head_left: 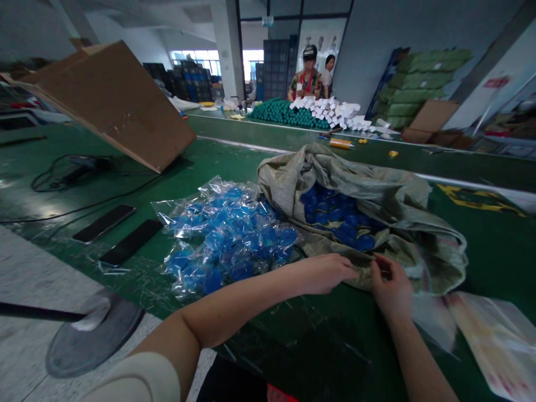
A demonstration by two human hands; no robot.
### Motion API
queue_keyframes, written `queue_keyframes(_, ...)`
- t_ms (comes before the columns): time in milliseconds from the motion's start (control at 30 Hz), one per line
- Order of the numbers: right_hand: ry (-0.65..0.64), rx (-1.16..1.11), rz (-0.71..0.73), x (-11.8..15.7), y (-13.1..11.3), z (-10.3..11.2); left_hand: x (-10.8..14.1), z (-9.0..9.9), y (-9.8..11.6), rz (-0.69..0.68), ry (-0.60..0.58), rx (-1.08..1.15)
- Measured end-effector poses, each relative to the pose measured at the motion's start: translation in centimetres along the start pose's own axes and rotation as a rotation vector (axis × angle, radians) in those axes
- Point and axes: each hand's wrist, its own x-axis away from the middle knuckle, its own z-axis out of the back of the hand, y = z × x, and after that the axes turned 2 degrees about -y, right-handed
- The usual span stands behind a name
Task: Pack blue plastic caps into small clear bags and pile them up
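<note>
A grey-green woven sack (397, 195) lies on the green table, its mouth spread and showing several round blue pieces (320, 209) inside. At its near rim, my left hand (326, 273) reaches in from the left with fingers pinched on the sack's fabric. My right hand (391, 287) is just to the right, thumb and fingers curled closed on the same rim; the exact fingertip contact is partly hidden. Left of the sack, beyond my left forearm, spreads a heap of blue pieces in clear plastic bags (230, 229).
Two dark phones (132, 243) lie at the left near a cable and a tilted cardboard box (113, 106). Clear bags (498, 340) lie at the right. Across the table are green rolls (285, 113), white-ended pieces (330, 109), an orange cylinder (341, 143) and two people.
</note>
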Motion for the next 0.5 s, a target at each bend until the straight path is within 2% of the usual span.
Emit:
queue_keyframes(200,-0.017,-0.02,-0.032,0.11,-0.12,0.12,0.23,0.22,0.08,0.04,0.126,0.017)
queue_keyframes(300,-0.023,-0.025,-0.056,0.19,0.03,0.13,0.37,0.35,0.04,0.051,0.095,-0.004)
queue_keyframes(400,-0.025,-0.026,-0.064,0.23,0.04,0.17,0.4,0.28,0.2,0.144,0.031,-0.107)
queue_keyframes(500,-0.025,-0.035,-0.062,0.2,-0.14,0.27,0.29,-0.05,0.32,0.16,0.049,-0.223)
